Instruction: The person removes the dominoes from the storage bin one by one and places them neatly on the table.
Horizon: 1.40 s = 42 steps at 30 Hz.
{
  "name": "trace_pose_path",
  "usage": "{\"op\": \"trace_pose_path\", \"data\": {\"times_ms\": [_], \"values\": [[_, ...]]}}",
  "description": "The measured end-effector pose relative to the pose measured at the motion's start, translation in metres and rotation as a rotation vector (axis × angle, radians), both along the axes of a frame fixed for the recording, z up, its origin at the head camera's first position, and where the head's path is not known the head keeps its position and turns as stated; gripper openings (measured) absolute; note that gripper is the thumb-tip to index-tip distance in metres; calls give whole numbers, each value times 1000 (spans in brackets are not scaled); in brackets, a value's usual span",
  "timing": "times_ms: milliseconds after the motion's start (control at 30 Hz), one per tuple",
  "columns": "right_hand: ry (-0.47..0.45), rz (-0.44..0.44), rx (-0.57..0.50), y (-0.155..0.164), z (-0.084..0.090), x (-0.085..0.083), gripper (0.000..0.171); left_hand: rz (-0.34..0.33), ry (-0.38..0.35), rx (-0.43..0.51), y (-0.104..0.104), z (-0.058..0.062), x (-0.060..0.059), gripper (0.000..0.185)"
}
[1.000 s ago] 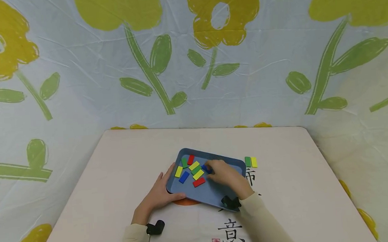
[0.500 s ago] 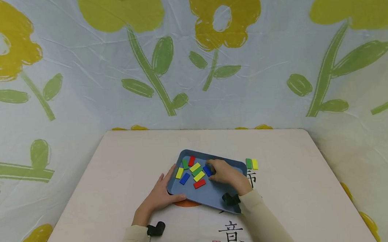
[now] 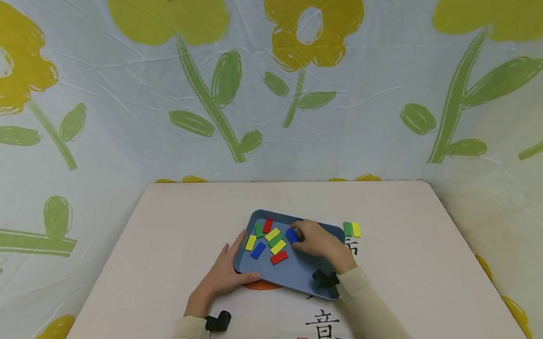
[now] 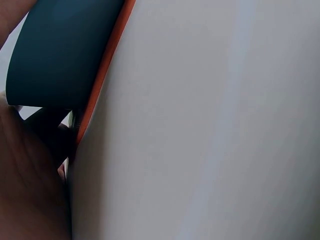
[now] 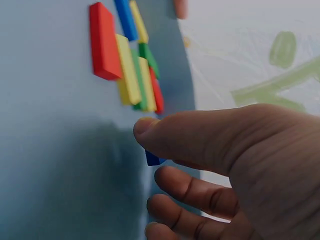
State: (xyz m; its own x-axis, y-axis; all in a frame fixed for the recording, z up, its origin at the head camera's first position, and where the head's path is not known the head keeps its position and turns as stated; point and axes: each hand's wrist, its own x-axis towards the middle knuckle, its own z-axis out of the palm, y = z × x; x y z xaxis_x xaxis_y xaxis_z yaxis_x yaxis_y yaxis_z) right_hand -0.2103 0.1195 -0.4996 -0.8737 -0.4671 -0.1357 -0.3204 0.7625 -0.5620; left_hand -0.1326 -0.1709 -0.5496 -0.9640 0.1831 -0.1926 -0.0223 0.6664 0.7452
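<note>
A blue tray lies tilted on the table, its left corner held by my left hand, thumb along the front edge and fingers up the side. Inside, my right hand pinches a small blue block between thumb and index finger. The right wrist view shows that blue block mostly covered by the thumb. Left of it lies a cluster of yellow and green blocks. A red block, another blue block and a yellow block lie around that cluster.
Beyond the tray's right end, a green block and a yellow block lie side by side on the table. A printed cloth with black characters and an orange shape runs under the tray. Flowered sheeting surrounds the table.
My right hand has drawn the blue block slightly right, apart from the yellow and green cluster, and more of it shows. My left hand stays at the tray's corner.
</note>
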Motion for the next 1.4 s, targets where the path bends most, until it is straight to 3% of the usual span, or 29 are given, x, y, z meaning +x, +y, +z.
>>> {"op": "trace_pose_path", "data": {"times_ms": [333,467,1000,1400], "values": [[91,-64,-38,43,28,-2,50,4,-5,-6,-1,0,0,115],[83,-104,-58,65,32,-7,52,0,-3,-9,-1,-2,0,115],[57,-266,-9,137,3,-9,55,-4,9,19,-2,-4,2,113],[12,-352,65,160,-6,-1,55,-8,-1,5,0,-3,0,115]]}}
